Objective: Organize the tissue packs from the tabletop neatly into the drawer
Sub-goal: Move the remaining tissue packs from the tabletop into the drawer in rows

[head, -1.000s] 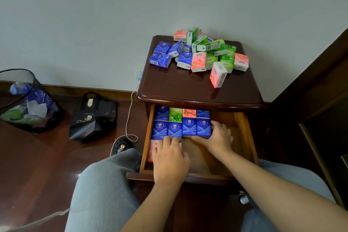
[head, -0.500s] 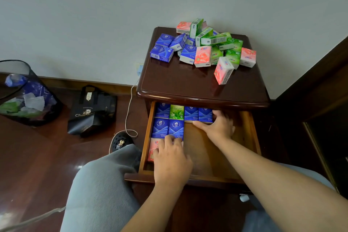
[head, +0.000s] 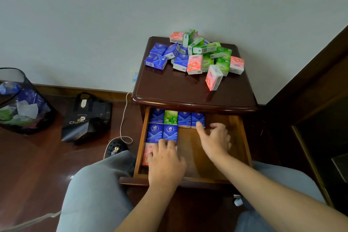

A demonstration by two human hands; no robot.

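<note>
Both hands are down in the open drawer (head: 243, 137) right now. The left hand (head: 165, 162) lies flat, palm down, at the drawer's left side, its fingers (head: 167, 144) straight and close together, tips touching the near edge of two blue packs (head: 162, 133) while the palm covers most of a pink pack (head: 147, 153) at the front left corner. The right hand (head: 216, 141) sits farther in, near the middle, thumb stretched out to touch the rightmost of the back row packs (head: 191, 118); its other fingers look loosely bent and a little blurred, pinching nothing that I can see. That back row runs blue, green pack (head: 170, 117), blue, blue, tucked just under the counter's front lip, all lying flat and snug side by side. The right half of the drawer shows bare wood. Up top, on the counter (head: 169, 88), a jumbled pile of tissue packs (head: 195, 54) sits toward the back by the wall: blue ones on the left, green ones heaped in the middle and right, pink ones dotted about, with one pink pack standing tilted nearest the front. The person's knees in grey trousers frame the drawer. Off to the left on the wooden floor, a black bag (head: 86, 118), a mesh waste bin (head: 22, 103) with rubbish inside, and a white cable (head: 123, 117) trailing down from a wall socket.
</note>
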